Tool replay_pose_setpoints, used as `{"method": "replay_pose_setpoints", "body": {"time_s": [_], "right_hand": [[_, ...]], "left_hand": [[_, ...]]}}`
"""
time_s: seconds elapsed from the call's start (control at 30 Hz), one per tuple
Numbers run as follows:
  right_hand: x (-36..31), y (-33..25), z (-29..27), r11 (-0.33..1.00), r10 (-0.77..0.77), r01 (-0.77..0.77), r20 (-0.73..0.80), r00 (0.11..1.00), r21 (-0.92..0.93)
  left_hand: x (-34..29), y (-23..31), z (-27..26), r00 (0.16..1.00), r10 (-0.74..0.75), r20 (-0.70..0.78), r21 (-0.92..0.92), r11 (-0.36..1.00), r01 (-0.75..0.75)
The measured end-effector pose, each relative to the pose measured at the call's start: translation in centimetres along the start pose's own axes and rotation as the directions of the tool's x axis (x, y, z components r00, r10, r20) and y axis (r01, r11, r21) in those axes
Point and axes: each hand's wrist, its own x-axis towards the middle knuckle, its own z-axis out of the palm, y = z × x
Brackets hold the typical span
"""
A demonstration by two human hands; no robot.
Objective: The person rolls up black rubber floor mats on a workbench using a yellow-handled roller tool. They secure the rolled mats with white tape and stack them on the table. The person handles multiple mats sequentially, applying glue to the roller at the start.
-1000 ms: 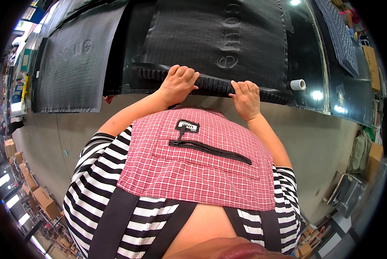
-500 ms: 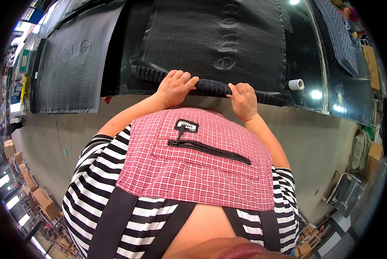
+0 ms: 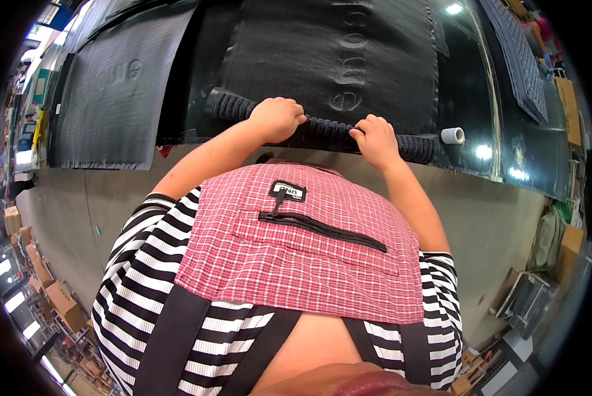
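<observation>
A black rubber-backed mat (image 3: 289,66) with embossed lettering lies underside up on the dark worktable (image 3: 470,99). Its near end is curled into a roll (image 3: 329,127) that shows a ribbed, dark grey pile. My left hand (image 3: 277,120) is closed over the roll left of its middle, knuckles up. Farther right, my right hand (image 3: 377,142) grips the same roll, its thumb on the near side. Most of the left fingers are hidden behind the back of the hand. The roll rests along the table's near edge.
A second black embossed mat (image 3: 111,99) lies to the left and overhangs the near edge. A white roll of tape (image 3: 452,136) sits right of the roll. Grey ribbed mats (image 3: 517,59) are at the far right, near another person. Cardboard boxes (image 3: 65,303) stand at lower left.
Both hands have shifted slightly, the left one a little right and the right one a little nearer to me. The rolled end looks thicker, with more ribbed pile showing.
</observation>
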Motion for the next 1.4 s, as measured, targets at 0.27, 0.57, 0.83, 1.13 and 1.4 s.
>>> {"method": "replay_pose_setpoints", "body": {"time_s": [0.27,0.57,0.83,1.13,1.4], "right_hand": [[4.3,1.5,-1.5,0.916,0.303,-0.367,0.323,0.897,0.161],[1.2,0.4,-1.4,0.987,0.069,-0.081,0.092,0.993,0.138],[-2.4,4.9,-3.5,0.968,-0.247,0.242,-0.096,0.964,-0.062],[-2.2,4.8,-1.9,0.979,0.066,-0.073,-0.043,0.997,-0.191],[-0.9,4.6,-3.2,0.960,0.275,-0.262,0.139,0.951,-0.100]], "left_hand": [[2.6,-0.2,-2.6,0.981,-0.113,0.157,-0.084,0.988,0.127],[-0.4,-1.0,1.2,0.977,0.068,-0.200,0.093,0.994,-0.050],[0.2,-0.6,0.1,0.999,0.024,-0.043,0.264,0.965,-0.012],[0.7,-0.5,-0.6,0.997,-0.030,0.074,0.136,0.990,0.020],[-4.3,-6.6,0.2,0.895,0.205,-0.397,0.299,0.951,-0.085]]}}
